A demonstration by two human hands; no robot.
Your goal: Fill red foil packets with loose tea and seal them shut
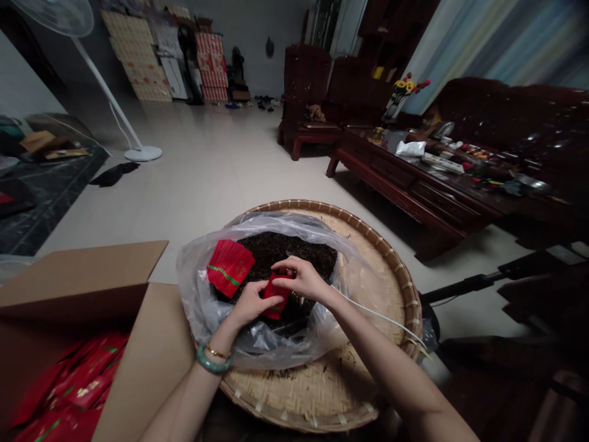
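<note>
My left hand [253, 303] grips a small red packet [276, 301] by its near left side, thumb across its front. At the packet's upper end is my right hand [301, 279], its thumb and fingers closed around the top edge; whether tea is between those fingers is hidden. Beneath both hands, dark loose tea leaves [271, 248] fill a clear plastic bag [197, 258] with its mouth spread wide. A fanned stack of red packets [230, 267] with a green stripe lies on the leaves to the left. The bag rests on a round woven bamboo tray [313, 399].
An open cardboard box [156, 344] at my left holds many red packets [83, 387]. A white cord [381, 318] crosses the tray's right side, near a black stand arm [460, 285]. Beyond are a cluttered wooden table [405, 172] and a white fan [142, 153].
</note>
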